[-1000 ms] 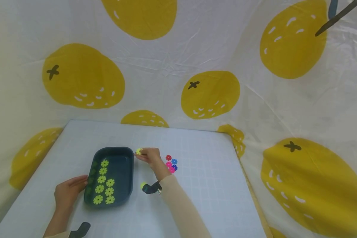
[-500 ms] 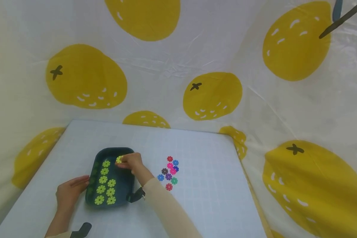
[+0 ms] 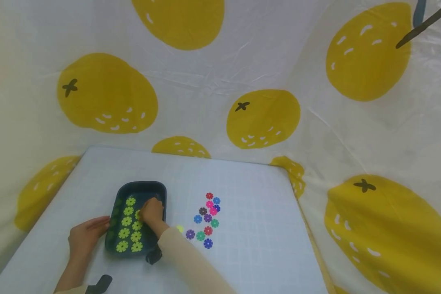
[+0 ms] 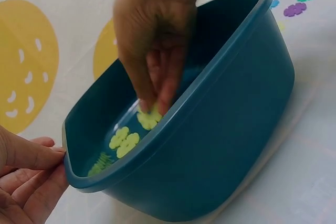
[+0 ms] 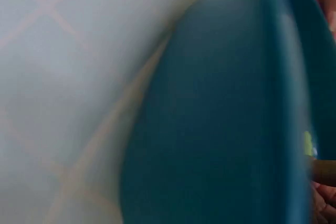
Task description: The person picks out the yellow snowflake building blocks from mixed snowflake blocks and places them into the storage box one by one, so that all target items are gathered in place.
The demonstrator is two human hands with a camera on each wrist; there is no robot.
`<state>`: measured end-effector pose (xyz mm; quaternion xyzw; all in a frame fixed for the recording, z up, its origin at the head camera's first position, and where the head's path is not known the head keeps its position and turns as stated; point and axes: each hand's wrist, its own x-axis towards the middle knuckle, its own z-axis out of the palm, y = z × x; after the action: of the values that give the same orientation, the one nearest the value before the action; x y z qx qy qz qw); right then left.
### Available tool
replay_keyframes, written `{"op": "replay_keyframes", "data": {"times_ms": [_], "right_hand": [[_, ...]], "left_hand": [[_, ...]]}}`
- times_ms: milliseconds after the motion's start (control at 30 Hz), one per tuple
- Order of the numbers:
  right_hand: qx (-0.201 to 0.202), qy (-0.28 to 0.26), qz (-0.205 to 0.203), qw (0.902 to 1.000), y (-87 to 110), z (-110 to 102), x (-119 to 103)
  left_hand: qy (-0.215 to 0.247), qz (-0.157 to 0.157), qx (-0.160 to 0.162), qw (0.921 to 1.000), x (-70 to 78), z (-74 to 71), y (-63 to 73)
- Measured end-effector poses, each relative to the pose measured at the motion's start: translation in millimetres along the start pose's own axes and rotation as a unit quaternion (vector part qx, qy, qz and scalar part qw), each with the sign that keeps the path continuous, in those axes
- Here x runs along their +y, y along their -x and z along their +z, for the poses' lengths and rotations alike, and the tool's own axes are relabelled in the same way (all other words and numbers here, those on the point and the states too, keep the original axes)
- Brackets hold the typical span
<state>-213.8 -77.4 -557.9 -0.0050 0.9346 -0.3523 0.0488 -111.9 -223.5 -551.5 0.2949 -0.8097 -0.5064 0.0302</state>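
A dark teal plastic basin (image 3: 152, 241) holds several yellow-green snowflake discs (image 3: 126, 221), laid in two columns. Inside it, my right hand (image 3: 152, 211) reaches down with fingers bent. In the left wrist view, its thumb and fingertips pinch a yellow-green snowflake disc (image 4: 150, 118) near the basin floor. Outside the basin's left wall is my left hand (image 3: 83, 237); its extended fingers touch the rim, as the left wrist view also shows at the corner. The right wrist view is blurred and mostly filled by the basin wall, with a bit of the right hand at its edge.
Right of the basin, several red, pink, blue, purple, green and dark snowflake discs (image 3: 208, 218) lie loose on the white table (image 3: 264, 228). Another yellow-green disc (image 3: 180, 229) shows beside the right sleeve. A lemon-print cloth (image 3: 191, 102) hangs behind the table.
My right hand has carried a yellow-green disc leftward over the basin rim, then down to the right-hand column. More loose coloured discs now show. My left hand has stayed at the basin's left side.
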Motion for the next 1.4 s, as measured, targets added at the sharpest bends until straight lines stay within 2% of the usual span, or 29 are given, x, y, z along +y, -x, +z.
{"op": "replay_keyframes", "data": {"times_ms": [133, 333, 433, 500, 600, 667, 733, 800, 867, 933, 1000, 1100, 1400], "right_hand": [[0.022, -0.006, -0.034, 0.9992, 4.3, 8.2, 7.9], [0.016, -0.014, -0.045, 0.9988, 2.5, 11.1, 14.9], [0.02, -0.067, -0.048, 0.9964, 3.2, 0.3, 13.0], [0.025, -0.13, -0.042, 0.9904, 4.1, -11.5, 13.5], [0.043, -0.188, -0.031, 0.9807, 2.6, -33.4, 20.1], [0.057, -0.164, -0.019, 0.9846, 0.1, -50.0, 29.5], [0.057, -0.091, -0.004, 0.9942, -3.0, -65.9, 41.7], [0.034, 0.003, 0.013, 0.9993, -4.6, -79.7, 54.3], [-0.008, 0.086, 0.028, 0.9958, -3.2, -89.5, 66.1], [-0.053, 0.141, 0.029, 0.9882, -0.3, -94.3, 75.1], [-0.089, 0.163, 0.03, 0.9822, 3.6, -94.0, 82.2], [-0.11, 0.166, 0.026, 0.9795, 10.7, -88.6, 90.0], [-0.092, 0.161, 0.011, 0.9826, 21.7, -78.6, 101.3]], "left_hand": [[0.001, 0.003, -0.004, 1.0, -2.4, -0.5, 0.2], [-0.007, 0.005, -0.007, 0.9999, -4.8, -0.9, -1.6], [-0.001, 0.01, -0.011, 0.9999, -4.2, -0.4, -1.9], [0.0, 0.015, -0.013, 0.9998, -3.6, 0.8, -1.4], [-0.004, 0.024, -0.014, 0.9996, -2.4, 1.5, -1.1], [-0.009, 0.026, -0.013, 0.9995, -2.0, 1.2, -1.6], [-0.015, 0.027, -0.011, 0.9994, -1.5, 0.4, -2.3], [-0.024, 0.026, -0.009, 0.9993, -1.3, 0.2, -3.4], [-0.029, 0.024, -0.008, 0.9993, -0.6, 0.3, -3.8], [-0.027, 0.016, -0.008, 0.9995, 0.0, 0.5, -4.1], [-0.022, 0.009, -0.008, 0.9997, 0.2, 0.1, -4.2], [-0.018, -0.002, -0.009, 0.9998, 0.9, 0.0, -4.2], [-0.012, -0.01, -0.011, 0.9998, 2.8, 0.7, -4.7]]}}
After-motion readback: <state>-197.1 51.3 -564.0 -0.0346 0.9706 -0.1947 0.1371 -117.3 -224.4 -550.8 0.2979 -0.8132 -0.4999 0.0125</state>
